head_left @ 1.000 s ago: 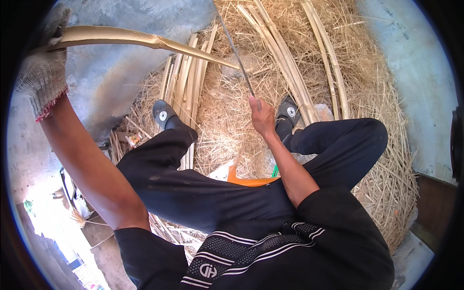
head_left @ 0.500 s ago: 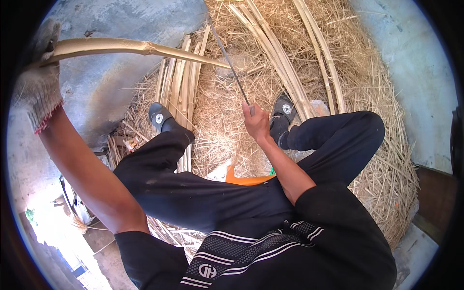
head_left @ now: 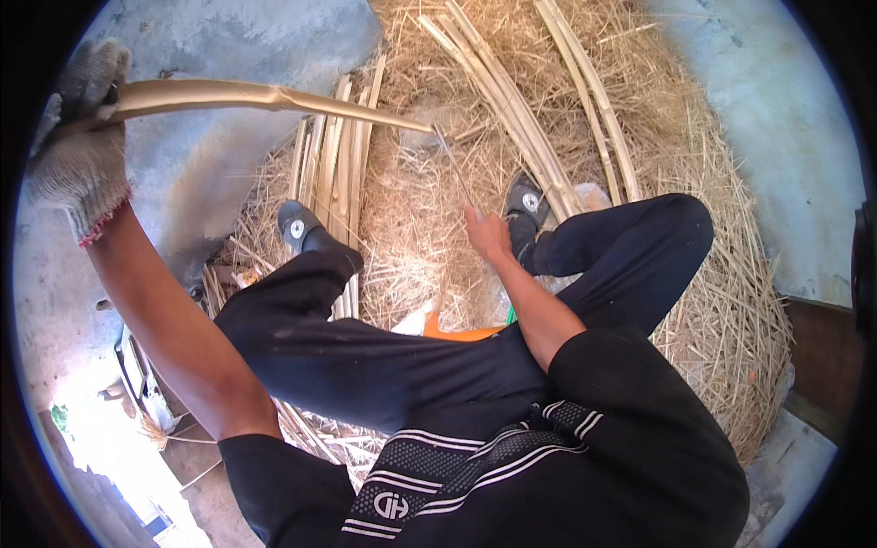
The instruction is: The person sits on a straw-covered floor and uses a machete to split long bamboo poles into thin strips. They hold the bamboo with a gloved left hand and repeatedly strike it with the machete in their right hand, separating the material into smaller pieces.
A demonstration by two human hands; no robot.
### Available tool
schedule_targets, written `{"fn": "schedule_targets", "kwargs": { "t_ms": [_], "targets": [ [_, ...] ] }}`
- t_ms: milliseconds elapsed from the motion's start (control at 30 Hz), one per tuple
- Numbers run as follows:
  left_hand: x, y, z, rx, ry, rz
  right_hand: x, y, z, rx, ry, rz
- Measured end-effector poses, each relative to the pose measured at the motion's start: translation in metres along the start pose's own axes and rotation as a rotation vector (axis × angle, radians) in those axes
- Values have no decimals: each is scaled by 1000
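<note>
My left hand (head_left: 89, 146), in a knitted grey-white glove with a red edge, is closed around the thick end of a pale split bamboo strip (head_left: 265, 95). The strip reaches across to the right, bowed slightly and tapering to its far end. My right hand (head_left: 490, 236), bare, grips a long thin knife (head_left: 454, 169) by its handle, mostly hidden in the fist. Its blade points up and left, and its visible end meets the strip's thin tip. Whether the edge has cut into the strip, I cannot tell.
Shavings (head_left: 411, 242) cover the floor between my feet and to the right. Split bamboo strips lie in bundles beside my left foot (head_left: 338, 173) and beyond my right foot (head_left: 512, 100). Something orange (head_left: 466, 334) shows beneath my legs. A bluish wall (head_left: 767, 137) stands at the right.
The blade, which extended well past the strip's end, now shows only up to the strip's tip. My gloved left hand and the strip have shifted slightly right and down in the picture.
</note>
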State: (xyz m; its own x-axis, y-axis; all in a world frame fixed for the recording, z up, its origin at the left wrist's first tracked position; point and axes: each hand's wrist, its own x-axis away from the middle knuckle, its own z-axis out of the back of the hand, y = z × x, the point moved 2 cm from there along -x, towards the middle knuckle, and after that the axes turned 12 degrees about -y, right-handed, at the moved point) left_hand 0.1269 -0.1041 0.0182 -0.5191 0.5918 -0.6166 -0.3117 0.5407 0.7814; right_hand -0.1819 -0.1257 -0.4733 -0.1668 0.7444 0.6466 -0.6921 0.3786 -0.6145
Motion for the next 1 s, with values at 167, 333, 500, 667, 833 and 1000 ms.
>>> {"fn": "schedule_targets", "kwargs": {
  "t_ms": [167,333,500,667,833,1000],
  "targets": [
    [-36,-7,77,131,-334,66,12,-12,3,-24,-52,10],
    [-9,2,80,174,-253,63,30,-55,20,-180,-116,264],
    [-6,12,45,286,-862,202,-3,-13,4,-150,-122,-2],
    [8,16,42,258,-703,261,19,-52,22,-262,-105,163],
    [18,11,26,355,-769,244,13,-57,24,-217,-77,345],
    [19,6,28,402,-825,185,5,-36,16,-240,-203,89]
  ]
}}
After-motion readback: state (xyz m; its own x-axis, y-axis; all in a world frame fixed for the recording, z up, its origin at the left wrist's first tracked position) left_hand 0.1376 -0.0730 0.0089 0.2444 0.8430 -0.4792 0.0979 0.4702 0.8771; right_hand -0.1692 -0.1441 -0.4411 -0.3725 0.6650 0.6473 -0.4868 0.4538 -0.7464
